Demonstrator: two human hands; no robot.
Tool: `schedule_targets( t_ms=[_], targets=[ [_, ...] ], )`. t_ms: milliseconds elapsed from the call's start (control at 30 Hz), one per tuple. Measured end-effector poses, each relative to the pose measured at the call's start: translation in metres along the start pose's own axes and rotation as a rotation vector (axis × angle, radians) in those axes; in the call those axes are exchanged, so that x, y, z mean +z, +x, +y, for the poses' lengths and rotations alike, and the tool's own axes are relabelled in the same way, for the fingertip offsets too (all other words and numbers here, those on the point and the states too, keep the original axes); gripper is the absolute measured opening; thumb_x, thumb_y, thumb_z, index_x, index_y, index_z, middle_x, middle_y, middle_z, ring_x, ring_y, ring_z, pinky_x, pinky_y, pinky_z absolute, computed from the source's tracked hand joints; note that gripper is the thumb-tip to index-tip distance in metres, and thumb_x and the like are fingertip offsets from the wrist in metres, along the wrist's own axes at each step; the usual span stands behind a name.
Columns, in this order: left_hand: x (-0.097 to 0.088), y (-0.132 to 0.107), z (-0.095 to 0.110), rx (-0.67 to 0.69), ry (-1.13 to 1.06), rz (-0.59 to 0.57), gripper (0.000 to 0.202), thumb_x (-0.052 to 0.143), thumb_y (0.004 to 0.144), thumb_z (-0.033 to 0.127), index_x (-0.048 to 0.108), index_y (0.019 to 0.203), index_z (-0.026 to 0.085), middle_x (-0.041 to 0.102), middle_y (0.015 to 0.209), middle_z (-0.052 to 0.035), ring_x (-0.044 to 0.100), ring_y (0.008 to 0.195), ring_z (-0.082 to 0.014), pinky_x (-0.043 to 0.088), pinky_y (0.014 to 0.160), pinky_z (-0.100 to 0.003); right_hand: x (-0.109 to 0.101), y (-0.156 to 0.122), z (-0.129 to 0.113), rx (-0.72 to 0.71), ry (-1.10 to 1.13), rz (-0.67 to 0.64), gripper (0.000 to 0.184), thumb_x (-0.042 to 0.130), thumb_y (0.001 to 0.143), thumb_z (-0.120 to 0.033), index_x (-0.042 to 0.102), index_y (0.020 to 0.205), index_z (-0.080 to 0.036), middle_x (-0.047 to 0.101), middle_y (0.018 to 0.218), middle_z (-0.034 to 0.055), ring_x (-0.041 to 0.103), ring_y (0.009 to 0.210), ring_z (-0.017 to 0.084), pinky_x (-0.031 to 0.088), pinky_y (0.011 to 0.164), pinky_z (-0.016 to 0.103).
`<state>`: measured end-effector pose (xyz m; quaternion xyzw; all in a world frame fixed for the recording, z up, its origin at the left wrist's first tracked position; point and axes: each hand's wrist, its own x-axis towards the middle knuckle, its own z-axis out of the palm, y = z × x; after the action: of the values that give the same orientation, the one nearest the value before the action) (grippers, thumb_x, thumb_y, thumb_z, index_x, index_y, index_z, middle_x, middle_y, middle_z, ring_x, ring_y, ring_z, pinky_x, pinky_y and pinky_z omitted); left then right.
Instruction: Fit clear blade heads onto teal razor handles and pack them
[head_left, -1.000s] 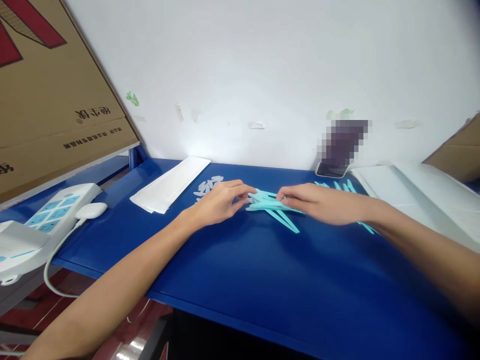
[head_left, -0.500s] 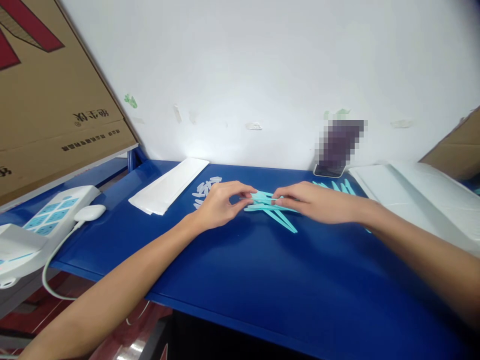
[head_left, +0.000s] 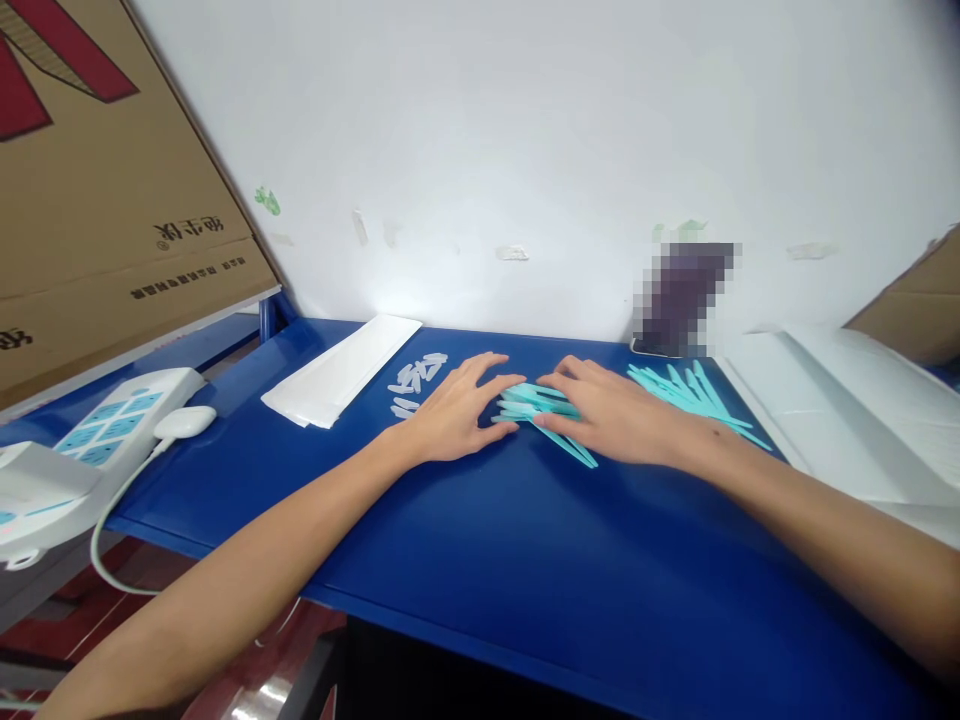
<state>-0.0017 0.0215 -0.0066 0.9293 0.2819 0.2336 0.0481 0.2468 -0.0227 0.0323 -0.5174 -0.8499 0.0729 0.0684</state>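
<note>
A small heap of thin turquoise plastic sticks (head_left: pixel 541 406) lies in the middle of the blue table (head_left: pixel 480 540). My left hand (head_left: pixel 463 412) rests flat on the heap's left end, fingers stretched out. My right hand (head_left: pixel 609 412) lies flat on the heap's right side, fingers also spread. Neither hand grips anything. A second fan of turquoise sticks (head_left: pixel 688 392) lies behind my right wrist. Several small clear plastic caps (head_left: pixel 417 378) are scattered just beyond my left hand.
White folded sheets (head_left: pixel 337 372) lie at the back left, larger white sheets (head_left: pixel 840 400) at the right. A phone (head_left: pixel 663 346) leans against the wall. A white power strip with a plugged-in adapter (head_left: pixel 97 430) sits left, below a cardboard box (head_left: pixel 97 190).
Both hands went from pinching the sticks between fingertips to lying flat and open on the heap. My right forearm shifted, uncovering the rear fan of sticks.
</note>
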Motion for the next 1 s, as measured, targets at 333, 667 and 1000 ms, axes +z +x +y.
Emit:
schedule_targets(
  t_ms=[333, 667, 1000],
  targets=[
    [-0.035, 0.002, -0.025, -0.189, 0.213, 0.091, 0.056, 0.049, 0.100, 0.054, 0.056, 0.144, 0.021, 0.046, 0.152, -0.0171, 0.043, 0.141, -0.0340, 0.036, 0.118, -0.052, -0.017, 0.043, -0.001, 0.062, -0.062, -0.287, 0.056, 0.066, 0.078, -0.054, 0.066, 0.116, -0.013, 0.066, 0.115, 0.0160, 0.065, 0.099, 0.031, 0.049, 0.076, 0.038],
    [-0.083, -0.042, -0.119, -1.102, 0.327, -0.309, 0.102, 0.040, 0.083, 0.086, 0.027, 0.163, 0.025, 0.035, 0.160, -0.0266, 0.033, 0.144, -0.0556, 0.033, 0.107, -0.070, -0.004, 0.043, -0.025, -0.034, -0.279, -0.308, 0.032, 0.060, 0.093, -0.032, 0.065, 0.115, -0.010, 0.068, 0.121, 0.0248, 0.068, 0.110, 0.035, 0.052, 0.084, 0.042],
    [-0.099, -0.045, -0.112, -1.080, 0.333, 0.001, 0.098, 0.045, 0.084, 0.081, 0.029, 0.161, 0.022, 0.047, 0.148, -0.0277, 0.048, 0.133, -0.0516, 0.042, 0.102, -0.062, -0.012, 0.029, -0.011, -0.046, 0.312, 0.314, 0.008, 0.051, 0.088, -0.028, 0.047, 0.092, -0.023, 0.056, 0.072, -0.0002, 0.051, 0.062, 0.017, 0.040, 0.062, 0.032]
  ],
)
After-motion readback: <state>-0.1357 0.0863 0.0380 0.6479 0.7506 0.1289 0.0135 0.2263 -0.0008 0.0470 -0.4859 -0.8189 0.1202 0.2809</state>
